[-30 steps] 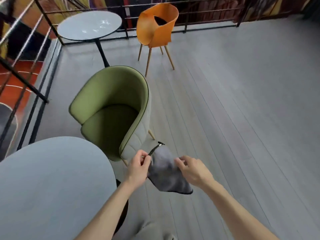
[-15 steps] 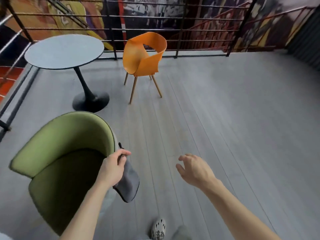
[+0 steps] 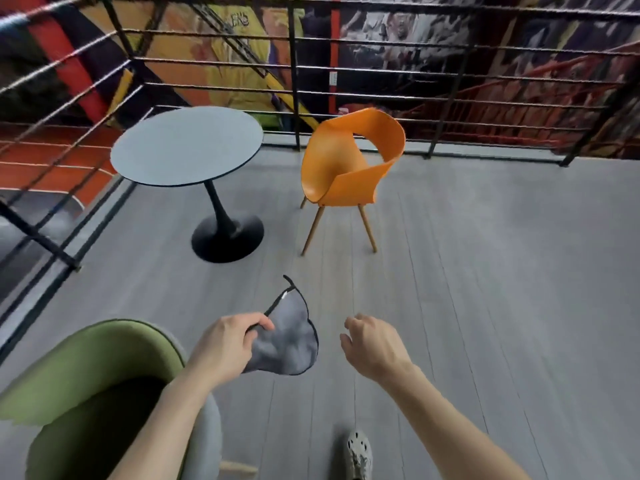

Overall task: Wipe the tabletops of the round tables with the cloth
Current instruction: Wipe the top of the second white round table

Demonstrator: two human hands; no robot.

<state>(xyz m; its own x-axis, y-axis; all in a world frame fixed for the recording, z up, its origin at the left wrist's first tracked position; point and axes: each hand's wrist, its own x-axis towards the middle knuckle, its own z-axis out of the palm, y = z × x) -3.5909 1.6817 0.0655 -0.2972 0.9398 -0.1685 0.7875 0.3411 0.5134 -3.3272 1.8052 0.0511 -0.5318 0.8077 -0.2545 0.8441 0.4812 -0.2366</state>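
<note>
Left hand (image 3: 225,344) pinches the cloth (image 3: 287,337) by one edge (right hand (image 3: 374,344) loose, empty); so thin a hold could drop it short of the table (image 3: 187,147).

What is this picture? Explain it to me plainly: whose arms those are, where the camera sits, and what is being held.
There is no machine here. The two bare arms belong to a person, and the single camera is worn on that person's head, looking forward and down. A shoe shows at the bottom edge. The left hand pinches a grey cloth by its dark-trimmed edge, so it hangs in the air above the grey floor. The right hand holds nothing; its fingers are loosely curled. Ahead stands a round table on a black pedestal, one of those to be wiped, with the cloth not yet on it. An orange chair stands to its right, a green chair is at the lower left, and a black railing fences the platform.
</note>
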